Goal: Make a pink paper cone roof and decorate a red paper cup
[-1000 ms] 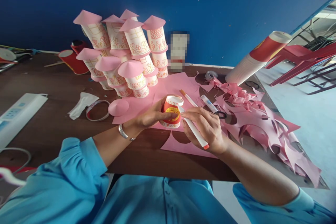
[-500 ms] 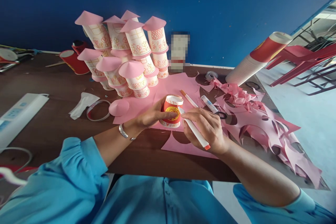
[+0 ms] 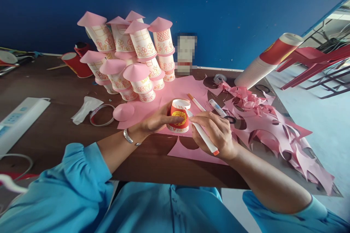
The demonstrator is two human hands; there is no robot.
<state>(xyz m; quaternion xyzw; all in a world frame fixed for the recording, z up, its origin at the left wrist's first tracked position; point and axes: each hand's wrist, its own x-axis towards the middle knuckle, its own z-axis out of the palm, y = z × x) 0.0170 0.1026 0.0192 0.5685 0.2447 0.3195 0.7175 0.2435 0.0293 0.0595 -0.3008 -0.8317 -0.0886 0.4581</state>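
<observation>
My left hand (image 3: 157, 118) is wrapped round a red and white paper cup (image 3: 179, 117) with a yellow emblem, the thumb across its side. Drawn marks run along its white upper and lower bands. A white marker (image 3: 203, 136) with an orange end is pinched in my right hand (image 3: 216, 131). Its tip meets the cup near the upper right edge. Beyond the hands lies an orange-and-white marker (image 3: 195, 102) on pink paper (image 3: 186, 87). A pink paper cone (image 3: 123, 112) rests left of the cup.
Decorated cup towers (image 3: 138, 76) with pink cone roofs stand at the back. To the right are pink paper scraps (image 3: 273, 131), a glue stick (image 3: 218, 108) and a tall leaning stack of cups (image 3: 258, 67). A tape roll (image 3: 102, 114) and power strip (image 3: 22, 120) lie left.
The cup has turned slightly in my left hand, showing more of its emblem. My right hand keeps the marker at the cup's upper band with hardly any shift.
</observation>
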